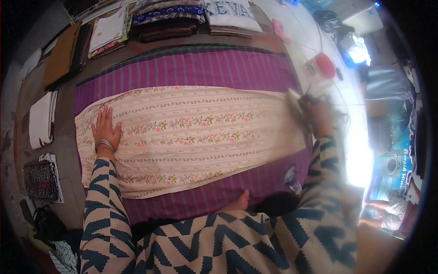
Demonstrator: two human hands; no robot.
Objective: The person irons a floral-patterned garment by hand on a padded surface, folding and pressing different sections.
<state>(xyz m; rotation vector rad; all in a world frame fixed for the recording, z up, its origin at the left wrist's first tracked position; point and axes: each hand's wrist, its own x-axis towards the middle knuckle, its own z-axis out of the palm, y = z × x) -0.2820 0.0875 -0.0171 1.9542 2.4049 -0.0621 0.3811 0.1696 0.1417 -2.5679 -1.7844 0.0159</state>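
Observation:
A cream cloth with floral stripes [191, 137] lies spread over a purple striped cloth [191, 70] on the floor. My left hand [106, 133], with bangles at the wrist, rests flat with fingers apart on the left part of the floral cloth. At its right end my right hand [316, 114] is blurred and closed around the dark handle of what looks like a clothes iron [295, 102], tilted with its pale face towards the cloth. Whether the iron touches the cloth I cannot tell. A bare foot [243, 200] shows near the lower edge of the purple cloth.
Folded textiles [169, 15] stand in stacks beyond the purple cloth. A folded white cloth [42, 120] and a dark patterned one [42, 179] lie at the left. A red round object [325, 65] and cords are on the pale floor at the right. Crumpled plastic [292, 179] lies near my right forearm.

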